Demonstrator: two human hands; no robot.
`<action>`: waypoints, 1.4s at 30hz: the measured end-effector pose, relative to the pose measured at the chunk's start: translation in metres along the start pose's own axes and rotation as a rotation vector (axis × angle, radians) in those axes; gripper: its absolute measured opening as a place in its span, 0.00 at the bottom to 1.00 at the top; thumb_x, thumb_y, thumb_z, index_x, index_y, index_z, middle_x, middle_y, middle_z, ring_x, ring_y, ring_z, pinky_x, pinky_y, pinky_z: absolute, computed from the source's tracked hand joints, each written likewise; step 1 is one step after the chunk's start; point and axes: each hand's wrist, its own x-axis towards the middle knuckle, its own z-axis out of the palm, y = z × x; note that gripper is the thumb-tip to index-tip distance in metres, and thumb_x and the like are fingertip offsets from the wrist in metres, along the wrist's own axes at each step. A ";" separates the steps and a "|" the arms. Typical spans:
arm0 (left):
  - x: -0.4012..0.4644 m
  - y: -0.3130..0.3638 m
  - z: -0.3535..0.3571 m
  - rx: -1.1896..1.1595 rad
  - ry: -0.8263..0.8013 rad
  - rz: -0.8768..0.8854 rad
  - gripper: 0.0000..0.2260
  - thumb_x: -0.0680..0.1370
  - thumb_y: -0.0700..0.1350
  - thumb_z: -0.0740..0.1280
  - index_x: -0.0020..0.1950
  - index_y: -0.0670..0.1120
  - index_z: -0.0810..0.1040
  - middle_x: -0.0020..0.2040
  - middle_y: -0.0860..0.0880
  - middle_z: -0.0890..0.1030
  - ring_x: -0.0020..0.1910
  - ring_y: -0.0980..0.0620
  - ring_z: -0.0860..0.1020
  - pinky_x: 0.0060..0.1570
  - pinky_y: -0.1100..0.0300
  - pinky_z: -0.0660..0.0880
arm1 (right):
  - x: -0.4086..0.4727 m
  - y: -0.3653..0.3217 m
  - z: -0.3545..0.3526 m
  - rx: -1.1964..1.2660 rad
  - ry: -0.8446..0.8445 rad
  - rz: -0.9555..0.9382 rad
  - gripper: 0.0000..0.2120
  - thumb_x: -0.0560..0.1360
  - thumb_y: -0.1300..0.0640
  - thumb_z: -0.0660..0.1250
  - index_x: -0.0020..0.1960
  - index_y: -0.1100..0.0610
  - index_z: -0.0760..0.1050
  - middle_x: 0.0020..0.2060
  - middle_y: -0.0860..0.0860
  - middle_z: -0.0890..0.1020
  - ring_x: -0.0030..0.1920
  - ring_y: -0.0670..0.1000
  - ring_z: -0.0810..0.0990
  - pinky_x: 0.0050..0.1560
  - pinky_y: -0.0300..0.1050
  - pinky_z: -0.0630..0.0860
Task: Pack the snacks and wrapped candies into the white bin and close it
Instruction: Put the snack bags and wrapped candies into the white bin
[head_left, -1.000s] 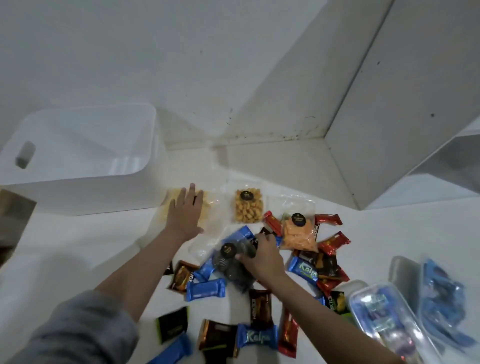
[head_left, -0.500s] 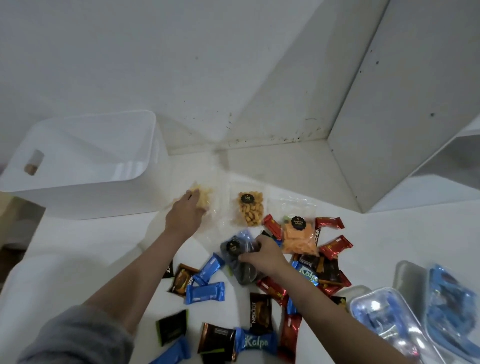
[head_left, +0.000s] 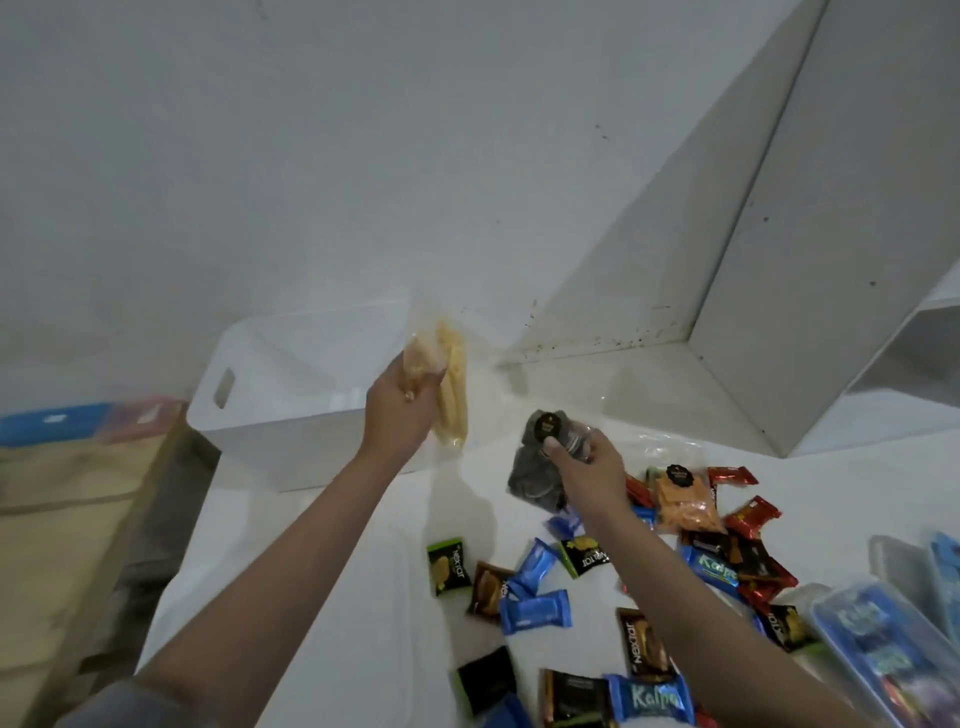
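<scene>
My left hand (head_left: 397, 410) grips a clear bag of yellow snacks (head_left: 450, 384), lifted off the table beside the right edge of the white bin (head_left: 291, 415). The bin stands open at the table's back left, with a handle slot in its left wall. My right hand (head_left: 587, 475) pinches a clear bag of dark cookies (head_left: 535, 467) with a black round label, raised a little above the table. An orange snack bag (head_left: 683, 501) lies to the right. Several wrapped candies (head_left: 535, 610) in blue, red, brown and green lie scattered on the white table.
Clear plastic boxes with blue packets (head_left: 883, 649) sit at the right front. A white shelf unit (head_left: 831, 260) rises at the back right. A brown cardboard surface (head_left: 62, 519) and blue and red things lie left of the table, below its edge.
Both hands have lifted their bags off the table and moved left toward the bin. The view has swung to the left, and the bin now sits nearer the middle.
</scene>
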 end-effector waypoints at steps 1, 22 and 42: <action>0.006 0.003 -0.013 -0.010 0.021 0.012 0.13 0.78 0.47 0.66 0.60 0.45 0.78 0.49 0.51 0.81 0.49 0.53 0.79 0.43 0.69 0.72 | -0.003 -0.005 0.010 0.025 0.028 -0.020 0.17 0.74 0.54 0.71 0.61 0.54 0.75 0.59 0.55 0.78 0.58 0.56 0.78 0.58 0.56 0.78; 0.173 -0.107 -0.045 0.571 -0.364 -0.054 0.20 0.78 0.56 0.63 0.63 0.45 0.75 0.58 0.43 0.81 0.57 0.41 0.77 0.54 0.55 0.71 | 0.038 -0.069 0.105 0.346 0.223 0.054 0.03 0.76 0.54 0.68 0.44 0.48 0.75 0.42 0.50 0.80 0.49 0.53 0.80 0.55 0.59 0.79; 0.180 -0.127 -0.009 0.506 -0.858 -0.375 0.52 0.74 0.44 0.71 0.74 0.43 0.27 0.76 0.41 0.60 0.71 0.42 0.65 0.68 0.53 0.66 | 0.045 -0.080 0.105 0.323 0.219 -0.011 0.03 0.77 0.55 0.67 0.45 0.48 0.76 0.42 0.50 0.81 0.50 0.53 0.81 0.55 0.61 0.79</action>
